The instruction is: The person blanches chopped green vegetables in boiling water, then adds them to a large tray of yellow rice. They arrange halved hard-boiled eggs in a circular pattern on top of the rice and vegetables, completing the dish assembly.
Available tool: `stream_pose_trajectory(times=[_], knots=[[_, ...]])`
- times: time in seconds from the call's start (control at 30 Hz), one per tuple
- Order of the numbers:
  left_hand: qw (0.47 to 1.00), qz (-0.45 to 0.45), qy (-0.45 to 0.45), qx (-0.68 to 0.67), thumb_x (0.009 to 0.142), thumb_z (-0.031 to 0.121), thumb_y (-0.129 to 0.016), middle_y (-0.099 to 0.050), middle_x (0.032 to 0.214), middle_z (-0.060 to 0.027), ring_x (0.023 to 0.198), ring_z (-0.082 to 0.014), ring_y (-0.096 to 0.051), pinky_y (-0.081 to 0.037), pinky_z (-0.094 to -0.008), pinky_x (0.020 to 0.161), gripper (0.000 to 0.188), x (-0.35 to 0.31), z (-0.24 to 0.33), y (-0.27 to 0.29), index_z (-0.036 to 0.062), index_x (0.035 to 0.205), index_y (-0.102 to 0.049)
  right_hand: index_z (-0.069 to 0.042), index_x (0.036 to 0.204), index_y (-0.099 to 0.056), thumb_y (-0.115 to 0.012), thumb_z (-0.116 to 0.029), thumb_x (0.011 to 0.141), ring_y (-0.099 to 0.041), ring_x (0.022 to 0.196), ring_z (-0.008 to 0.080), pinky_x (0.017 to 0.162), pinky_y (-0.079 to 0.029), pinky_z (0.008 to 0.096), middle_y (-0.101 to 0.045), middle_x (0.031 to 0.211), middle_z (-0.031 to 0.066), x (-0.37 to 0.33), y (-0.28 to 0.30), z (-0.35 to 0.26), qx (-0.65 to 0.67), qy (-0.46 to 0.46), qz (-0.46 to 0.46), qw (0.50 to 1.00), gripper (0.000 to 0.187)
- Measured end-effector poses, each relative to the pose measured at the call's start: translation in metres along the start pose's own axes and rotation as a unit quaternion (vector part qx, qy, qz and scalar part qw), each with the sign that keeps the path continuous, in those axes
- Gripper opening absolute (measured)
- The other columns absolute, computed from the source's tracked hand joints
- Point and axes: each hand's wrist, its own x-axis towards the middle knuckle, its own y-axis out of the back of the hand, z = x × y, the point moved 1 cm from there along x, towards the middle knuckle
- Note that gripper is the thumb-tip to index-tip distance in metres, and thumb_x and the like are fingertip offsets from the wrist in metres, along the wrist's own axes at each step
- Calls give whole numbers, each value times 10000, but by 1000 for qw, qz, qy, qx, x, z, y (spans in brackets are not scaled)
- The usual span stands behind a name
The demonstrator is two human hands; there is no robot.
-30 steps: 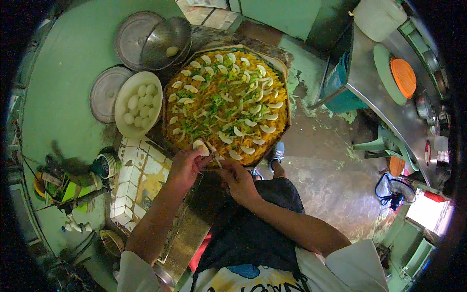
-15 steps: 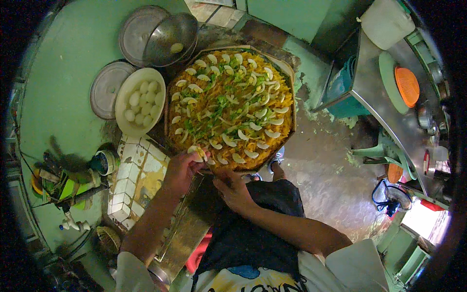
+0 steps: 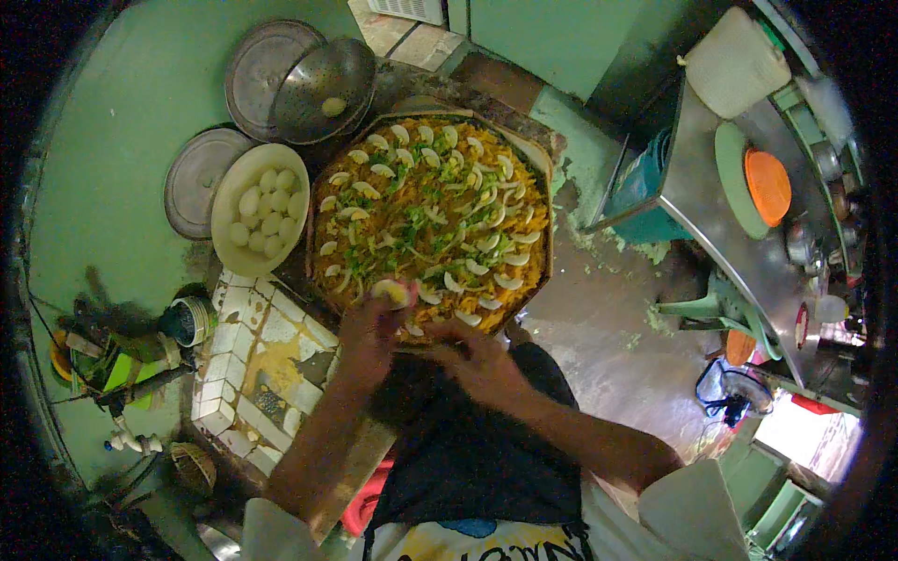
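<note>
Pinching a peeled egg (image 3: 391, 292), the left hand (image 3: 369, 332) — right hand (image 3: 477, 353) half-curled — bowl of eggs (image 3: 260, 208) nearby.

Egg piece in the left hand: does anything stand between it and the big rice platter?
Nothing visible does. The left hand holds the egg piece right over the near rim of the rice platter; the right hand is beside it, not in between.

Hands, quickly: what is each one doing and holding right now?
Left hand: closed on a peeled egg at the near rim of the big rice pan.
Right hand: fingers curled; contents cannot be told.
</note>
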Motion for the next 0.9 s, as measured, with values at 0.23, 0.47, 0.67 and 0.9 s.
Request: stream_pose_trajectory(times=[0.23,0.47,0.67,0.9], knots=[[888,21,135,-440,895,64,-521,-642,995,-143,908,-236,-647,-556,-333,818,196,57,-16,-90,-42,1053,-571,-32,1122,-594,-540,-240,919,-617,951,320,826,-490,396,-637,1014,179,47,116,3,-186,85,0,979,296],[901,98,80,-415,854,114,-625,-644,978,-100,905,-238,-628,-497,-362,916,164,105,-35,-103,22,985,-593,-37,1155,-567,-542,-192,925,-625,605,151,532,-492,288,-664,863,88,119,147,-5,-180,72,-47,980,278],[896,165,111,-398,889,45,-513,-580,1080,-115,960,-232,-602,-502,-356,901,232,87,-18,-119,-27,1110,-505,-57,1181,-562,-541,-226,935,-597,651,143,574,-488,291,-656,913,91,87,150,-28,-88,31,-143,985,299],[889,126,149,-415,900,97,-525,-606,1035,-118,937,-246,-605,-505,-362,867,241,59,-29,-111,-30,1104,-510,-41,1139,-589,-567,-211,919,-616,776,191,689,-499,347,-651,918,106,71,152,-4,-127,95,-107,982,279]])
